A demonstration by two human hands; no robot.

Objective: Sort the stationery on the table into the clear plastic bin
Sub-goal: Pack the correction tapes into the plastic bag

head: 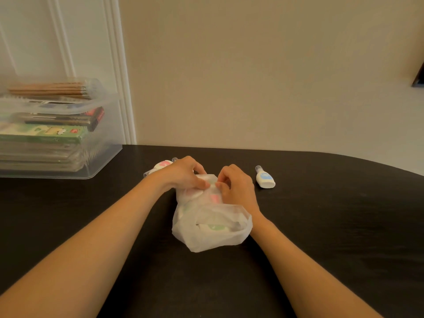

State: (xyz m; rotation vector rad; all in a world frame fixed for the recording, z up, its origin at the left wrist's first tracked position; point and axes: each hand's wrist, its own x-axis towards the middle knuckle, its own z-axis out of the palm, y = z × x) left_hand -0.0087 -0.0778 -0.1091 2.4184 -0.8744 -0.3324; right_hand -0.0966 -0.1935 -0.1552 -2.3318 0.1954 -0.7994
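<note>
Pinching white bag (206,237) w/ both hands (183,174) (238,187)

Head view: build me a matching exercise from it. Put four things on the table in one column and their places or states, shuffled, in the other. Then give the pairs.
Things:
1. clear plastic bin
2. pink-labelled bottle
3. white bag
4. blue-labelled bottle

Places or states:
A. pinched by the left hand and the right hand
B. lying to the right of the right hand
C. partly hidden behind the left hand
D. at the far left of the table, stacked with stationery

Pairs: 1-D, 2-C, 3-A, 4-B
</note>
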